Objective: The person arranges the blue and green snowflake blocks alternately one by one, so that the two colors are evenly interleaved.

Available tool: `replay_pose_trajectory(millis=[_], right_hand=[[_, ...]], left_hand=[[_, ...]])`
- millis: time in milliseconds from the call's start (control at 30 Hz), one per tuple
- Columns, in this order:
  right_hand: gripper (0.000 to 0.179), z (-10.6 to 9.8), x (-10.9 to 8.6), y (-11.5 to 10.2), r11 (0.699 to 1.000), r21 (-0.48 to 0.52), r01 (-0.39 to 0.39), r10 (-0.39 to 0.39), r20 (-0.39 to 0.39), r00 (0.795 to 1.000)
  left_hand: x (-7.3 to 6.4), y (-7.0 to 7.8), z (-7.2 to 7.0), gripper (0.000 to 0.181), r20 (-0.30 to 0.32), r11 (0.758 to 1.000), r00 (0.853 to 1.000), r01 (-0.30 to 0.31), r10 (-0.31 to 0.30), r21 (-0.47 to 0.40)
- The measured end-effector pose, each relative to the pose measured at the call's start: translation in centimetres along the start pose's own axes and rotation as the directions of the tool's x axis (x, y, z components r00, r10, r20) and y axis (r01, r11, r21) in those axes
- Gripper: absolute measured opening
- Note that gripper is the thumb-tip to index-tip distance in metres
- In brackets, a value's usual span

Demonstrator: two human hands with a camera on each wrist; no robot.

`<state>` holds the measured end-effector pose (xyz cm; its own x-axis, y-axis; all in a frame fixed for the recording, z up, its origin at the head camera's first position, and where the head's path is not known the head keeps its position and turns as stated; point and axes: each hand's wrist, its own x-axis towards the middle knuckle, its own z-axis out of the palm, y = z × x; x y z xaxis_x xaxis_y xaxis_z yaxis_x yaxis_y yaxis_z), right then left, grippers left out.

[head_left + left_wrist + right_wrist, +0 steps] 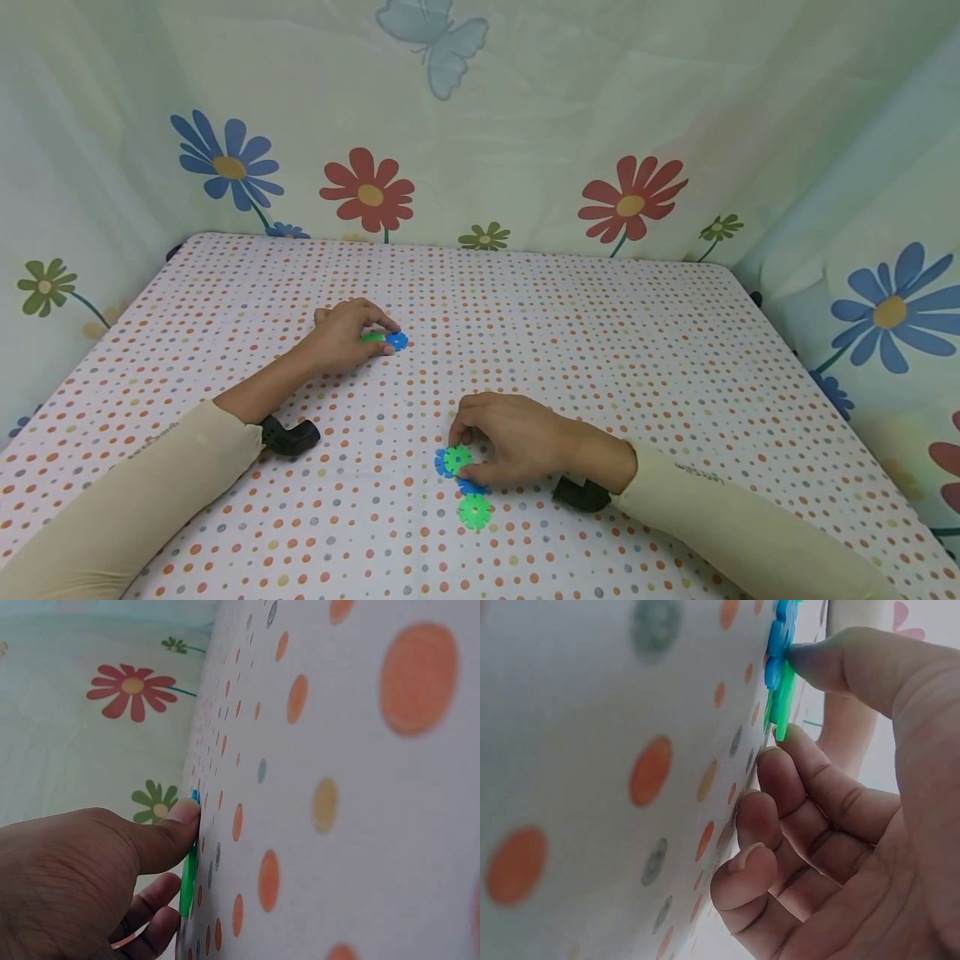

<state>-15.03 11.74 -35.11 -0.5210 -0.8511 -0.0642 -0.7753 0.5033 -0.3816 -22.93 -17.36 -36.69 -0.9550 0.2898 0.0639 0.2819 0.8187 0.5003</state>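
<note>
On the far left of the table, my left hand (pixel 345 337) pinches a blue notched plastic disc (pixel 397 341) between thumb and index finger. A green disc (pixel 372 337) lies against it, partly under the hand; in the left wrist view this green disc (pixel 188 883) is edge-on beside the tabletop. Nearer the front, my right hand (pixel 525 433) pinches another green notched disc (pixel 457 459) by its edges. That disc overlaps a blue disc (pixel 440 463) on its left. Below the right thumb, a partly hidden blue disc (pixel 471 488) adjoins a green disc (pixel 475 512).
A white cloth with coloured dots (pixel 600 350) covers the table. Behind it hangs a pale curtain (pixel 525 125) printed with flowers. Black wrist-worn devices (pixel 291 436) stick out below both sleeves, close over the cloth.
</note>
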Motion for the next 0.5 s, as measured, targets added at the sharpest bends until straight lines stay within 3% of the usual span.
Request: replay_pose_trajectory(millis=[167,500], right_hand=[[0.026,-0.01,-0.11,0.01,1.000,0.007,-0.021,0.021,-0.021,1.000],[0.027,-0.15,0.17,0.31,0.990,0.141,-0.007,0.015,-0.055,0.998]], left_hand=[[0.00,0.08,-0.02,0.026,-0.001,1.000,1.000,0.000,0.000,-0.004],[-0.11,0.07,-0.08,0.026,0.000,1.000,1.000,0.001,-0.001,-0.008]])
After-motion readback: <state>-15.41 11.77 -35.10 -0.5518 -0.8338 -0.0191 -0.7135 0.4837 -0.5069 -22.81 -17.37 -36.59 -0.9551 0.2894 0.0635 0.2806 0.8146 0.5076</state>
